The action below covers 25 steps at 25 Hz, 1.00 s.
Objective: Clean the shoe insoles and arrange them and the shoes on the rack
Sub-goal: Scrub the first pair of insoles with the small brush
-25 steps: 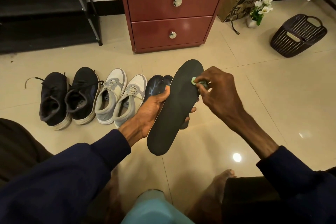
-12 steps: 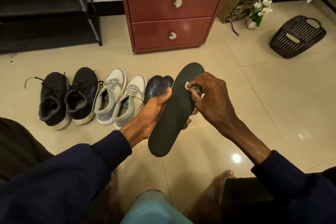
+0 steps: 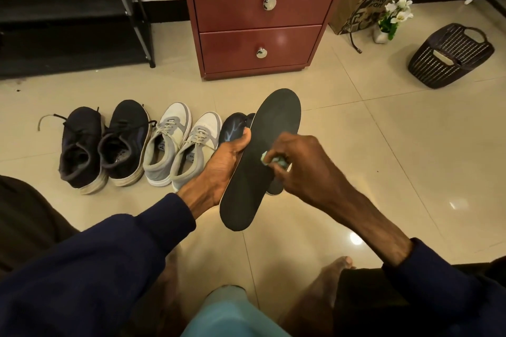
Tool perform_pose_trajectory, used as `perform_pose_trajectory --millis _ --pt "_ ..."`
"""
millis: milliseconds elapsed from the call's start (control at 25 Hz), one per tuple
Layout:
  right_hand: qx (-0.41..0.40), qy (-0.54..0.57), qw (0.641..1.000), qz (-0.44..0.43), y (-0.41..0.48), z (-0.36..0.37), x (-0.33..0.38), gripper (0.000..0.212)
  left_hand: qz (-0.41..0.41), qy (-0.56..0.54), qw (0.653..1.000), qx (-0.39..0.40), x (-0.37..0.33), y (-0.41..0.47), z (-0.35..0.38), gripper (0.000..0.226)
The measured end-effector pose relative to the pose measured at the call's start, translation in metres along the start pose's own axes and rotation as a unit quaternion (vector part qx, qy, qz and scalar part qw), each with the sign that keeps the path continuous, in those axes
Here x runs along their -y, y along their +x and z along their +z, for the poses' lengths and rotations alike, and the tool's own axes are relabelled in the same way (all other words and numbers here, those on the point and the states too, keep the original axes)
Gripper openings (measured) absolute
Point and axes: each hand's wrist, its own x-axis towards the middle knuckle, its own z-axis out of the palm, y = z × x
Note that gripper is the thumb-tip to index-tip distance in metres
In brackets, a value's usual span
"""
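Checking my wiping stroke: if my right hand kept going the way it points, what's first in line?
The right hand points left across the black insole, its green wipe pressed on it; next, probably the left hand gripping the insole's far edge.

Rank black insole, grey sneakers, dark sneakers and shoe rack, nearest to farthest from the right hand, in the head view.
1. black insole: directly under the right hand, whose green pad touches it.
2. grey sneakers: floor, to its left.
3. dark sneakers: farther left in the row.
4. shoe rack: far left, by the wall.
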Motion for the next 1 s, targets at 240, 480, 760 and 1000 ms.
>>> perform_pose_trajectory --millis 240,480,760,1000 --pt "-0.082 -0.015 0.994 0.075 0.012 -0.014 -0.016 0.015 -0.002 0.003 1.0 -0.003 0.003 -0.001 0.004 0.047" --pt "-0.001 0.038 0.999 -0.005 0.007 -0.002 -0.005 0.016 -0.024 0.02 0.999 0.019 0.009 -0.001 0.003 0.045" --pt "-0.241 0.02 0.966 0.089 0.02 -0.026 -0.048 0.013 -0.077 0.076 0.991 0.08 0.009 -0.004 0.005 0.06" --pt "-0.068 0.067 0.995 0.011 0.016 -0.012 -0.021 0.013 -0.081 0.049 0.993 0.068 0.014 0.003 0.0 0.057"
